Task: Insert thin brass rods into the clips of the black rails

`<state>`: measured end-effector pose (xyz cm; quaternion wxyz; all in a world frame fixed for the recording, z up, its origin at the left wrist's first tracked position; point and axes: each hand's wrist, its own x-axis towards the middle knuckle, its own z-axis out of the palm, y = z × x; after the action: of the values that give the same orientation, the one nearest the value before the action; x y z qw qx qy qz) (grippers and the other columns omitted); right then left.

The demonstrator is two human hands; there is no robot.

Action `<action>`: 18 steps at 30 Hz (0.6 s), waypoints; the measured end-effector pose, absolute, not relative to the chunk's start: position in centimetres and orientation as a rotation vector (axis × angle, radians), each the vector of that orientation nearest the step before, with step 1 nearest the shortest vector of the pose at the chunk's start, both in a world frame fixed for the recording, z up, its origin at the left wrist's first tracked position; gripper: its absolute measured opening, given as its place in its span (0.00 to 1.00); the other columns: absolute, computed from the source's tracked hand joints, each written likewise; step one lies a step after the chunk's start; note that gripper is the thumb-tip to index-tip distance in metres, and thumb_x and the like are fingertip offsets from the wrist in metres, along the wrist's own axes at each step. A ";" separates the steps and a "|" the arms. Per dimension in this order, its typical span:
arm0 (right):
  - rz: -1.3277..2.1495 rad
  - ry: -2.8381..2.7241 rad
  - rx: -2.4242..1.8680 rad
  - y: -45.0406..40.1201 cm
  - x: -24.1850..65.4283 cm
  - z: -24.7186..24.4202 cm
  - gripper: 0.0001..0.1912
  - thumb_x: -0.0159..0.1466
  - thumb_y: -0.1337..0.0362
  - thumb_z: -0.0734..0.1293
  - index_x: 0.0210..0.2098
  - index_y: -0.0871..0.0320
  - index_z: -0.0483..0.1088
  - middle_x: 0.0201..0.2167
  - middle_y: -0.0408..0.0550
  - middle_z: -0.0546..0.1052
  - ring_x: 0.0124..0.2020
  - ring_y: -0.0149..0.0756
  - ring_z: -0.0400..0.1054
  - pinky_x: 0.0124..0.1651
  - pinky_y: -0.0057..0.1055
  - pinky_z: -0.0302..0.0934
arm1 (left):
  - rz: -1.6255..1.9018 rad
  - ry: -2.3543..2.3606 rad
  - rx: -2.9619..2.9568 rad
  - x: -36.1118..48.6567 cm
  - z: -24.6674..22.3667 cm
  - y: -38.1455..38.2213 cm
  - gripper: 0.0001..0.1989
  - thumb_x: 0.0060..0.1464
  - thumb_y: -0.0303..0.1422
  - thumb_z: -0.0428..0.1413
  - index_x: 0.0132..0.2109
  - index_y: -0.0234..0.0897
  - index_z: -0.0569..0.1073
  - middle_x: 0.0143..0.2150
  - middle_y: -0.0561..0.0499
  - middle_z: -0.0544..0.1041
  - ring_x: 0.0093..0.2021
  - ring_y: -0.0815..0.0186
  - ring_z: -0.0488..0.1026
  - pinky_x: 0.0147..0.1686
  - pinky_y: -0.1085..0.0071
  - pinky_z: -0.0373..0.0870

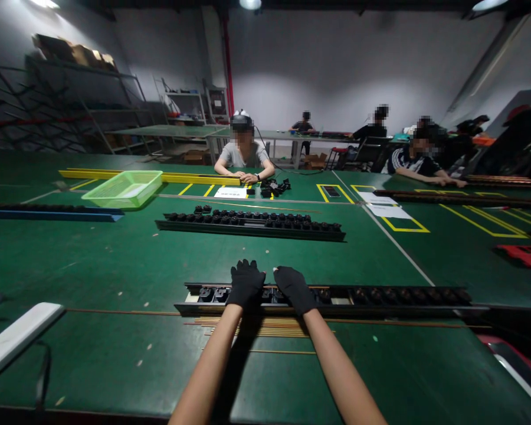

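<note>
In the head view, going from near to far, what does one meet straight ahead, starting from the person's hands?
Left hand and right hand → black rail with round black fittings → second black rail → small pile of black parts → seated person → far wall

The black-gloved left hand point(246, 285) and right hand point(294, 289) rested side by side on a long black rail point(380, 309) holding round black parts point(361, 295). Thin tan strips point(252, 326) lay just below it on the green surface point(92, 360). Farther ahead lay a second rail point(250, 230), and a seated person point(243, 150) faced the camera.
</note>
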<state>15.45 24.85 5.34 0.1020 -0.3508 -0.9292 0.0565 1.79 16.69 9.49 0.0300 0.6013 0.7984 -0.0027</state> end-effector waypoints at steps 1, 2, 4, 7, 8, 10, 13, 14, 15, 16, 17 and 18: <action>0.166 -2.743 -1.035 24.8 15.5 5.4 0.16 0.71 0.70 0.58 0.45 0.63 0.78 0.47 0.59 0.81 0.50 0.41 0.75 0.55 0.34 0.64 | -0.005 2.520 1.817 1.9 9.6 16.9 0.23 0.67 0.39 0.44 0.60 0.31 0.70 0.61 0.28 0.70 0.64 0.40 0.62 0.59 0.42 0.57; 0.166 -2.743 -1.031 24.7 15.6 5.4 0.17 0.72 0.70 0.57 0.44 0.63 0.78 0.47 0.59 0.81 0.50 0.41 0.75 0.55 0.34 0.64 | 0.007 2.578 1.785 2.0 9.7 17.1 0.24 0.67 0.39 0.43 0.61 0.29 0.69 0.62 0.26 0.68 0.65 0.39 0.60 0.60 0.42 0.56; 0.172 -2.749 -1.015 24.6 15.7 5.4 0.17 0.72 0.71 0.57 0.44 0.62 0.78 0.47 0.58 0.80 0.50 0.40 0.75 0.55 0.33 0.64 | 0.047 2.670 1.736 2.5 9.5 17.5 0.26 0.68 0.40 0.42 0.64 0.27 0.67 0.65 0.26 0.65 0.68 0.39 0.56 0.62 0.43 0.53; 0.183 -2.757 -1.021 24.7 15.7 5.4 0.17 0.72 0.71 0.57 0.46 0.62 0.77 0.48 0.59 0.80 0.51 0.39 0.74 0.55 0.32 0.64 | 0.077 2.655 1.721 3.5 8.8 17.6 0.23 0.68 0.38 0.41 0.61 0.32 0.70 0.64 0.31 0.68 0.67 0.43 0.59 0.61 0.46 0.55; 0.185 -2.757 -1.031 24.7 15.6 5.4 0.16 0.72 0.70 0.57 0.46 0.62 0.77 0.48 0.59 0.80 0.51 0.40 0.75 0.55 0.33 0.64 | 0.071 2.623 1.727 3.7 8.6 17.6 0.22 0.68 0.37 0.42 0.59 0.33 0.72 0.62 0.31 0.70 0.66 0.43 0.62 0.60 0.46 0.57; 0.187 -2.755 -1.044 24.8 15.5 5.4 0.16 0.72 0.70 0.57 0.45 0.62 0.77 0.46 0.59 0.80 0.50 0.40 0.75 0.54 0.33 0.64 | 0.065 2.591 1.735 4.1 8.5 17.4 0.21 0.67 0.36 0.43 0.56 0.32 0.74 0.59 0.30 0.72 0.63 0.43 0.65 0.58 0.46 0.58; 0.194 -2.755 -1.031 24.9 15.3 5.6 0.15 0.71 0.70 0.59 0.43 0.62 0.78 0.45 0.58 0.81 0.48 0.40 0.76 0.53 0.31 0.65 | 0.077 2.601 1.732 4.5 9.2 17.7 0.23 0.67 0.38 0.44 0.60 0.30 0.72 0.62 0.28 0.69 0.66 0.40 0.62 0.60 0.44 0.56; 0.197 -2.749 -1.033 24.9 15.3 5.6 0.15 0.71 0.70 0.59 0.43 0.62 0.78 0.44 0.58 0.81 0.48 0.39 0.76 0.52 0.31 0.65 | 0.081 2.600 1.739 4.7 9.6 17.8 0.24 0.67 0.39 0.45 0.62 0.30 0.70 0.64 0.28 0.68 0.67 0.40 0.60 0.61 0.44 0.55; 0.201 -2.735 -1.040 24.9 15.3 5.6 0.15 0.71 0.71 0.59 0.44 0.62 0.78 0.44 0.58 0.81 0.47 0.39 0.76 0.52 0.30 0.65 | 0.087 2.600 1.749 4.9 9.9 18.1 0.25 0.67 0.39 0.45 0.63 0.29 0.69 0.65 0.29 0.67 0.68 0.41 0.58 0.62 0.44 0.54; 0.208 -2.716 -1.050 24.9 15.4 5.4 0.15 0.70 0.71 0.59 0.44 0.62 0.78 0.44 0.57 0.81 0.46 0.38 0.76 0.52 0.30 0.65 | 0.093 2.602 1.762 5.1 10.1 18.2 0.26 0.67 0.39 0.44 0.65 0.29 0.67 0.67 0.29 0.65 0.69 0.41 0.56 0.64 0.44 0.53; 0.217 -2.698 -1.064 24.9 15.4 5.2 0.15 0.70 0.71 0.59 0.44 0.61 0.78 0.43 0.57 0.81 0.45 0.38 0.76 0.51 0.30 0.65 | 0.097 2.595 1.775 5.3 10.3 18.4 0.26 0.68 0.39 0.43 0.65 0.30 0.66 0.68 0.30 0.64 0.70 0.42 0.55 0.64 0.44 0.53; 0.222 -2.680 -1.067 24.9 15.4 4.9 0.15 0.70 0.72 0.59 0.44 0.61 0.77 0.43 0.56 0.81 0.45 0.38 0.76 0.51 0.30 0.65 | 0.095 2.569 1.790 5.5 10.3 18.5 0.25 0.68 0.38 0.42 0.65 0.31 0.67 0.67 0.30 0.65 0.69 0.42 0.57 0.64 0.44 0.54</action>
<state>15.43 24.93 4.94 0.1240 -0.3661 -0.9191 0.0761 5.46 18.48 10.29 0.0042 0.5714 0.8201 0.0302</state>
